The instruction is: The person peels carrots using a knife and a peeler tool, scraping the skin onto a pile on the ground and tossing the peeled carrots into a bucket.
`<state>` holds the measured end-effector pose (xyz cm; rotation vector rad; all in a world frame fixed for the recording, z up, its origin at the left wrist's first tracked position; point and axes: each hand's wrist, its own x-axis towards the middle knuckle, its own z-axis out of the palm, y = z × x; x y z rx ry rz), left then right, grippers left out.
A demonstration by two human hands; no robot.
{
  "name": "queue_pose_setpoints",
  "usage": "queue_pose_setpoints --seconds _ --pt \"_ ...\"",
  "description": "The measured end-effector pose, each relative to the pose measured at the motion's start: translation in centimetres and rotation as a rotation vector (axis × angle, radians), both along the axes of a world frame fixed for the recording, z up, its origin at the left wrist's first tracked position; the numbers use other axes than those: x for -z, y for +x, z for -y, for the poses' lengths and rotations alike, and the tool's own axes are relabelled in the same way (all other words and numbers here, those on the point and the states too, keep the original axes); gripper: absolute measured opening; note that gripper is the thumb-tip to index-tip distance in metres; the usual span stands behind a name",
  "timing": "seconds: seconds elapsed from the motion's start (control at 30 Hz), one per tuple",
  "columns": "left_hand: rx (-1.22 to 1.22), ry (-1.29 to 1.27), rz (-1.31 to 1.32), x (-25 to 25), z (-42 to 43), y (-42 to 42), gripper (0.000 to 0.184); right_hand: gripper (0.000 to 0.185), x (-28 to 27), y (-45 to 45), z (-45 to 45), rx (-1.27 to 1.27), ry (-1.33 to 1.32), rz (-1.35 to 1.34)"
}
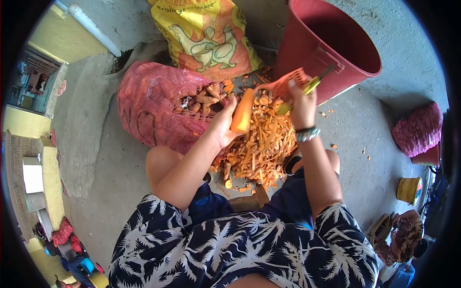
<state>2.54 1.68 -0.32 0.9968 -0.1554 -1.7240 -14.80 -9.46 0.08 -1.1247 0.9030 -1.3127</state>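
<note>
In my left hand [224,124] I hold a thick peeled carrot [244,111], tilted above the peel pile. My right hand [302,106], blurred by motion, is closed around a yellow-handled knife [312,85] whose dark blade points up and right. Beside that hand shows an orange-red slotted plastic piece [288,80]; what it belongs to is unclear. Below both hands, a heap of orange peelings [265,149] lies on the floor between my feet. Left of the carrot, a torn pink mesh sack [149,103] shows unpeeled carrots [206,99] through its opening.
A tall red bin [307,53] stands at the upper right, near a yellow printed sack [206,43] by the wall. Farther right are a purple mesh sack [420,128] and a yellow bucket [408,190]. Scraps dot the concrete floor [355,158]. Another person [79,269] is partly visible lower left.
</note>
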Motion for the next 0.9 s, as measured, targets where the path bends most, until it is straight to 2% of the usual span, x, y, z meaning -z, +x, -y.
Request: queue_pose_setpoints --seconds 0.1,0.2,0.27,0.33,0.37,0.4,0.43,0.47,0.53,0.57,0.67,0.73,0.83,0.9 --pt "-0.074 -0.032 -0.062 -0.1 0.4 -0.8 0.039 0.027 -1.4 2.3 -6.1 -0.111 0.156 0.07" --pt "-0.125 -0.021 -0.075 0.9 0.5 -0.9 0.035 0.028 -0.9 2.2 -6.3 -0.126 0.204 0.121" --pt "0.055 -0.15 -0.008 1.4 0.1 -0.4 0.031 0.027 -0.2 2.2 -4.7 -0.113 0.181 0.082" --pt "0.002 -0.1 -0.046 0.8 -0.3 -0.5 0.031 0.02 0.5 1.2 -1.0 -0.003 0.108 0.018" --pt "0.065 -0.1 -0.056 0.6 -0.7 -0.3 0.031 0.017 1.9 0.2 1.9 0.015 0.076 0.093" --pt "0.131 -0.097 -0.065 0.5 -1.0 -0.2 0.032 0.018 2.1 -0.6 3.6 0.236 0.108 -0.012" --pt "0.035 -0.019 -0.057 -0.3 -1.0 -0.7 0.036 0.018 3.1 -1.6 5.1 0.291 0.137 0.128" --pt "0.038 -0.02 -0.054 -0.2 -0.9 -0.5 0.036 0.018 3.1 -2.2 5.0 0.247 0.12 0.247" --pt "0.057 -0.058 -0.146 0.4 -0.4 0.4 0.038 0.019 1.3 -1.0 2.6 0.168 0.077 0.126" --pt "0.054 -0.111 -0.203 0.6 -0.3 0.8 0.038 0.02 0.6 0.0 0.7 0.032 0.037 0.054" --pt "-0.067 -0.11 -0.077 1.5 0.6 0.1 0.036 0.033 -1.7 2.2 -5.5 -0.166 0.177 0.076" --pt "-0.105 -0.072 -0.123 0.7 0.3 -0.8 0.036 0.033 -1.5 2.8 -5.9 -0.159 0.187 0.085" --pt "0.016 -0.066 -0.009 1.0 -0.1 -0.5 0.036 0.025 -0.6 1.7 -2.0 -0.09 0.09 -0.032" --pt "0.065 -0.066 -0.008 0.4 -0.6 -0.6 0.034 0.014 0.3 0.2 2.3 0.131 0.022 0.013"
